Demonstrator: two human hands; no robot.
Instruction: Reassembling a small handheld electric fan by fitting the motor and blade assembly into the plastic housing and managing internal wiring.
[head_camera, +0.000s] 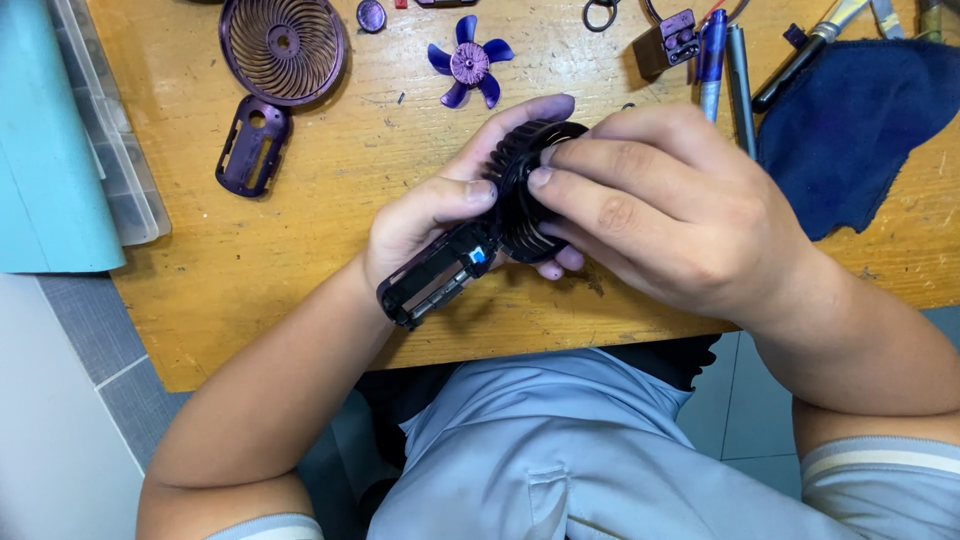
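Bright, even light falls on my table (250, 250) from above, soft enough that nothing glares hard; only a mild sheen lies on the wood near its far edge. Short, soft shadows sit close under the purple grille (283, 48) and the fan blade (468, 62), and a darker one pools beneath my left hand (440, 215) and right hand (665, 215). The picture is sharp throughout, with little motion blur. Lines bow slightly toward the frame's borders, as a wide lens does.
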